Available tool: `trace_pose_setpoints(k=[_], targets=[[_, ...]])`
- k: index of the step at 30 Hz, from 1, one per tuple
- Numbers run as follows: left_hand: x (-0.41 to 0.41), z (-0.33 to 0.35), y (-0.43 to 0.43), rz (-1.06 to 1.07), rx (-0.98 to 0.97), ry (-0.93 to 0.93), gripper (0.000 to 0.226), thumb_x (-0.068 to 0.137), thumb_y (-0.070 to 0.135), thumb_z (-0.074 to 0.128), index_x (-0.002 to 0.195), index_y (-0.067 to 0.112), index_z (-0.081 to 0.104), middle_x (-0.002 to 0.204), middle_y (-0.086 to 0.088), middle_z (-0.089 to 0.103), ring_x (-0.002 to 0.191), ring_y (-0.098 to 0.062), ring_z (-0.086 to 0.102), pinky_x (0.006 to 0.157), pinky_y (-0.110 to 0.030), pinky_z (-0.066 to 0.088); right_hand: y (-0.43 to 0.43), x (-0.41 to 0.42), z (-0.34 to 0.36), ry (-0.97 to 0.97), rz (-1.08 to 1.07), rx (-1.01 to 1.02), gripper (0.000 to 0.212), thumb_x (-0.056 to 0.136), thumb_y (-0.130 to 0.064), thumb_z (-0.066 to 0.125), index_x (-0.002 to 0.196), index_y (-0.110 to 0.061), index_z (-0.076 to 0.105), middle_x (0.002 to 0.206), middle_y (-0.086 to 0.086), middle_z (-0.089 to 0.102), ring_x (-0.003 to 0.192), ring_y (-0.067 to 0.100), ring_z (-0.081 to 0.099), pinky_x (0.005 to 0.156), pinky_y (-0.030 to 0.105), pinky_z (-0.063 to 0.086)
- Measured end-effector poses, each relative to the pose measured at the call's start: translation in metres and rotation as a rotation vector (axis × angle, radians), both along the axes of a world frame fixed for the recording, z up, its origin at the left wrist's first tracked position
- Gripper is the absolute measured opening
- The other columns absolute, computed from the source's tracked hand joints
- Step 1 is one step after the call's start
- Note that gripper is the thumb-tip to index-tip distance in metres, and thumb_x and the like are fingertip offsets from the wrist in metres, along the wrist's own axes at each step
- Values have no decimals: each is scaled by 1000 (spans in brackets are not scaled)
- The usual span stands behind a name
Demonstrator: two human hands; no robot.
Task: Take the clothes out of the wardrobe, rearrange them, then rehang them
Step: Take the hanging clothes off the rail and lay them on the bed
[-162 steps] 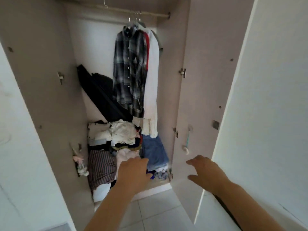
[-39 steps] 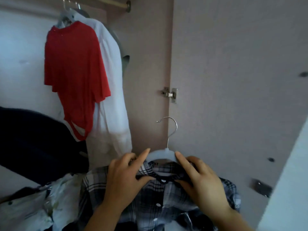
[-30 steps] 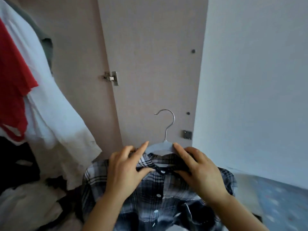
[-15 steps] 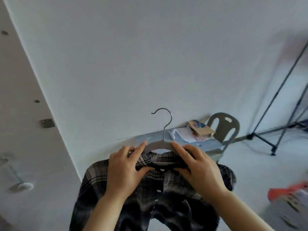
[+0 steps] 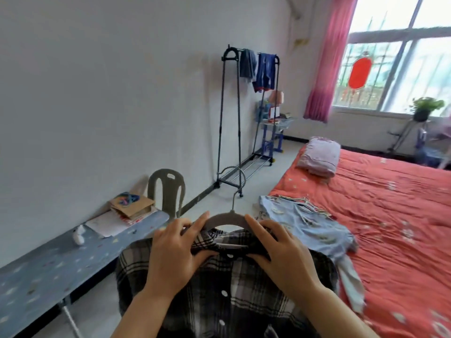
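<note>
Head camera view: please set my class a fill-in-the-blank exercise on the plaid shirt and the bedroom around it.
The left hand and right hand grip a dark plaid shirt on a grey plastic ____.
A pale blue garment lies on the red-covered ____.
A pink fabric curtain hangs beside the ____.
Missing words: hanger; bed; window.

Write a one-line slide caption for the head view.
Left hand and right hand hold a plaid shirt on its grey hanger before a red bed.

left hand: pinch grip, forefinger out | right hand: same
</note>
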State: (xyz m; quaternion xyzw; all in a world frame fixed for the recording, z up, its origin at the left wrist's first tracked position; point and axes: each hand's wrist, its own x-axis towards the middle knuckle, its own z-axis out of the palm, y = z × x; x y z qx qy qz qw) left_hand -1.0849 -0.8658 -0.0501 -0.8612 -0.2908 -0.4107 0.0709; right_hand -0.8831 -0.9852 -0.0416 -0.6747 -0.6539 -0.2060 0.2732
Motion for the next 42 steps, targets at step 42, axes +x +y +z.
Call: trace_pose_setpoints(k=[42], targets=[[613,-111,313,-363,-288,254,82,42,37,91,117,16,65,84,-3,61,75,-24,64,66,-41,48,251,535,-126,342,-434,-193,96,58,-26,87,138,-36,35,108,0,59,93,21,63,65,31,55]])
